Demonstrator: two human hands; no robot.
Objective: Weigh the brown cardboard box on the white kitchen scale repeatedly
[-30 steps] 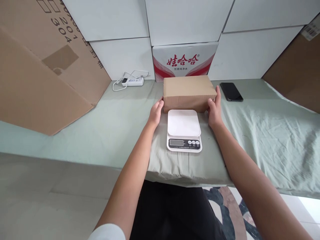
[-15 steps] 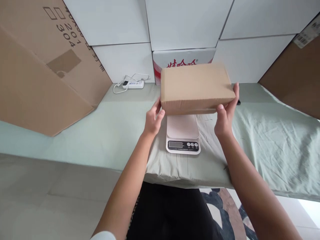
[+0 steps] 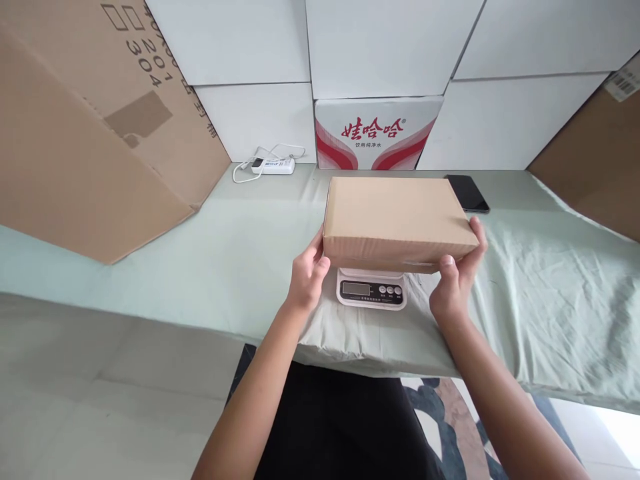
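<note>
A brown cardboard box (image 3: 397, 213) is held between my two hands over a white digital kitchen scale (image 3: 371, 300). My left hand (image 3: 306, 275) grips the box's left end, thumb at the front corner. At the right front corner, my right hand (image 3: 456, 280) holds it with the thumb on the front face and fingers round the end. The box hides the scale's platform, so whether the two touch I cannot tell. Below the box's front edge the scale's display and buttons show; the display looks blank.
Behind the box stands a white and red carton (image 3: 380, 133) against white boxes. A black phone (image 3: 468, 193) lies at the back right, a white power strip with a cable (image 3: 274, 165) at the back left. Large cardboard pieces (image 3: 115, 153) flank the green cloth (image 3: 240, 267).
Both hands have lowered the cardboard box toward the scale, covering its platform. The red-lettered carton and the phone behind it are now more exposed. The view has shifted slightly.
</note>
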